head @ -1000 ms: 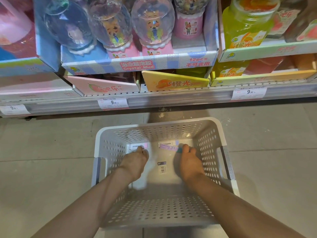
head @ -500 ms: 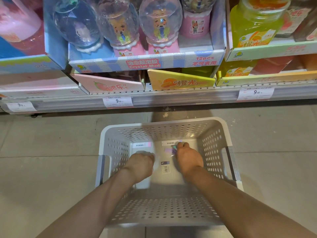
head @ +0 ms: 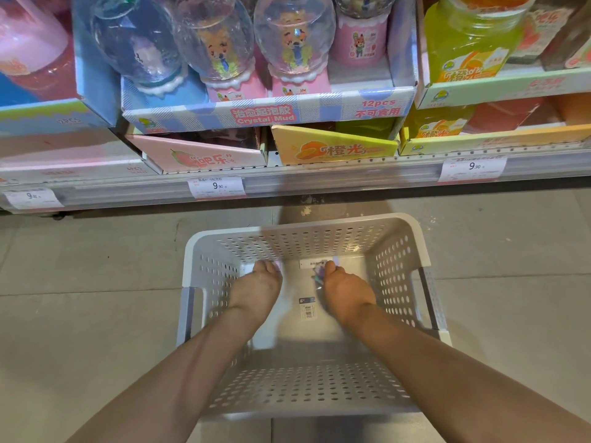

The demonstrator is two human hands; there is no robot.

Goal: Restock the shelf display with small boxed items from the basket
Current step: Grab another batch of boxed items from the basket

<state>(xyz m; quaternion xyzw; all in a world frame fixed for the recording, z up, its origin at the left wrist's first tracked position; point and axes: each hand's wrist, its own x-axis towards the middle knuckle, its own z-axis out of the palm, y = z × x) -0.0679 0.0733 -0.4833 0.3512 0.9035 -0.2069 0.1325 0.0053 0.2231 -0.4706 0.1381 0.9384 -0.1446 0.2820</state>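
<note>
both hands deep in white perforated plastic basket [head: 396, 247]. left hand [head: 256, 290] grip on small pale box [head: 248, 268]; right hand [head: 347, 290] grip pinching small purple box [head: 319, 272].

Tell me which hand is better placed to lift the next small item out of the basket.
Right hand: its fingers already curl around a small item. Left hand hides whatever it touches.
</note>
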